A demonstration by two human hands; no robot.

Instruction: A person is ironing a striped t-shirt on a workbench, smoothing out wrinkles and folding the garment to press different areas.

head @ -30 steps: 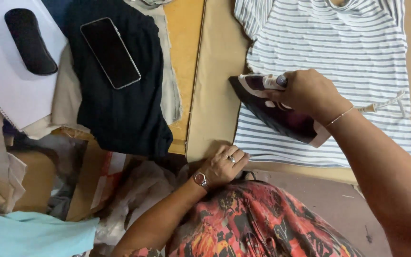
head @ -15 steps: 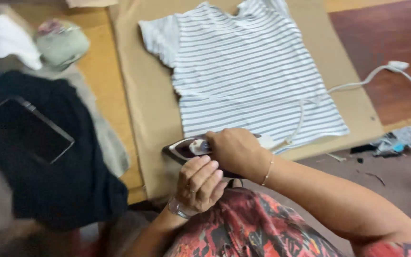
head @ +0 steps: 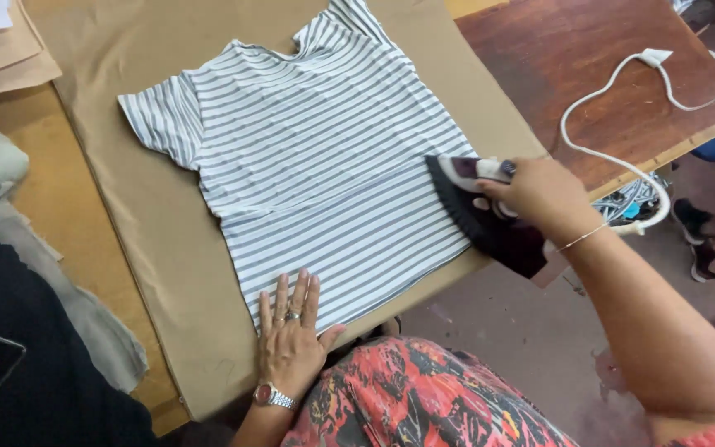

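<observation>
Striped shirt point(head: 316, 165) lies flat; right hand point(head: 539, 194) grips iron point(head: 486, 219); left hand point(head: 291, 335), fingers spread, presses hem.

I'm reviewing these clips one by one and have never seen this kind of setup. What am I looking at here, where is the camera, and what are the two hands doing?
There is no machine here: a person works with two bare hands, and the one camera sits on their head, looking down, so the arms enter from the bottom of the picture. On the table lies a tan padded cover, and spread flat on it is a grey and white striped T-shirt. The right hand has its grip closed around the handle of a dark clothes iron, which rests on the shirt's right edge; its white cord loops over the brown tabletop. The left hand, wearing a ring and wristwatch, lies flat and open on the shirt's bottom hem. Dark cloth lies at the left.
</observation>
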